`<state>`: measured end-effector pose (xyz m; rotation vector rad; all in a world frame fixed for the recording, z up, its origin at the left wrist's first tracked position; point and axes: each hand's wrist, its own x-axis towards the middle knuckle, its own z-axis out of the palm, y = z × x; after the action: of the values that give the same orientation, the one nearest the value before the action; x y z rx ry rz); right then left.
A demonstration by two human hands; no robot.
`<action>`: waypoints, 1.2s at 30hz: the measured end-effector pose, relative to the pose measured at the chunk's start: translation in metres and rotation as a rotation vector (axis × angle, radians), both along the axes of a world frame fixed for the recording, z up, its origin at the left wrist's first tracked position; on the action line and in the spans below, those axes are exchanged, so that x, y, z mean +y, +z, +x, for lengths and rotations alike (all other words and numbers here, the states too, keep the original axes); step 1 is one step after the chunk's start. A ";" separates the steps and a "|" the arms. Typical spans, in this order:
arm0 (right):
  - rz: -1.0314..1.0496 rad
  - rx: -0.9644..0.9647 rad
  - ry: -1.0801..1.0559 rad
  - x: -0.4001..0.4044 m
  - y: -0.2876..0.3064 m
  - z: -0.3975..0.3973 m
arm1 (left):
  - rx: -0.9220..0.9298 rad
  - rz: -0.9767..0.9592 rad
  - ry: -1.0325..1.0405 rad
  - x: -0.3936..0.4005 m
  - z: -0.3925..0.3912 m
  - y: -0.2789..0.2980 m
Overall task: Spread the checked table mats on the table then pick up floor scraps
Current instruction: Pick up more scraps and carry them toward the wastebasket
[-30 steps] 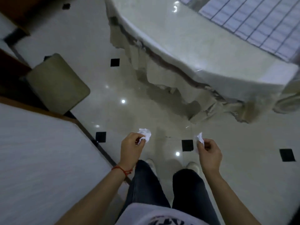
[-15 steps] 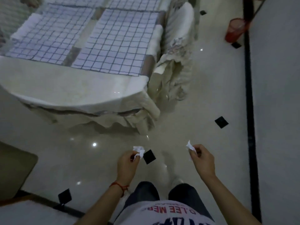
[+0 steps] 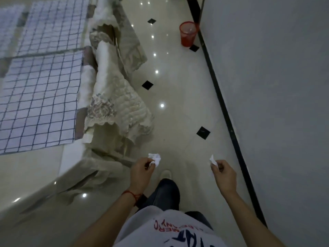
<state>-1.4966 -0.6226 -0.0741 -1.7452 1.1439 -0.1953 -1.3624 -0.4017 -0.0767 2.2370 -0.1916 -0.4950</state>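
Nearest the camera, both hands are held out over the floor (image 3: 178, 97), each pinching a bit of paper: the left hand (image 3: 141, 172) holds a crumpled white scrap (image 3: 155, 158) between thumb and fingertips, and the right hand (image 3: 224, 175) pinches a smaller white scrap (image 3: 212, 159) that sticks up above its curled fingers. Neither hand is free, and the two scraps are well apart from each other, one at each side of the person's forward foot. Judging by this, the picking-up part is under way or close to its end, since no other loose scrap shows on the stretch of floor ahead. Left of the hands and farther off, the checked table mats (image 3: 41, 97) lie flat on the table (image 3: 32, 175), the nearest one reaching close to the table's near edge and right edge, with more mats behind it toward the far edge; that part looks done. Farthest off, a red waste basket (image 3: 188, 33) stands on the floor against the wall's dark skirting, well apart from both hands, a likely place for the scraps.
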 end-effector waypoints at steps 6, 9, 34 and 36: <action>-0.013 0.067 -0.142 -0.050 -0.002 0.040 | 0.100 0.003 -0.160 -0.064 0.082 -0.001; -0.032 0.071 -0.217 -0.077 0.001 0.059 | 0.060 -0.018 -0.256 -0.109 0.122 0.004; -0.026 0.064 0.183 -0.396 0.001 0.420 | 0.076 0.071 0.273 -0.312 0.348 -0.001; -0.022 0.075 0.201 -0.410 -0.003 0.455 | 0.090 0.080 0.316 -0.322 0.373 -0.003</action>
<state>-1.0421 -1.0330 -0.0771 -1.8871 1.0138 -0.0203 -0.9896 -0.7239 -0.0802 2.2610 0.2287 -0.4352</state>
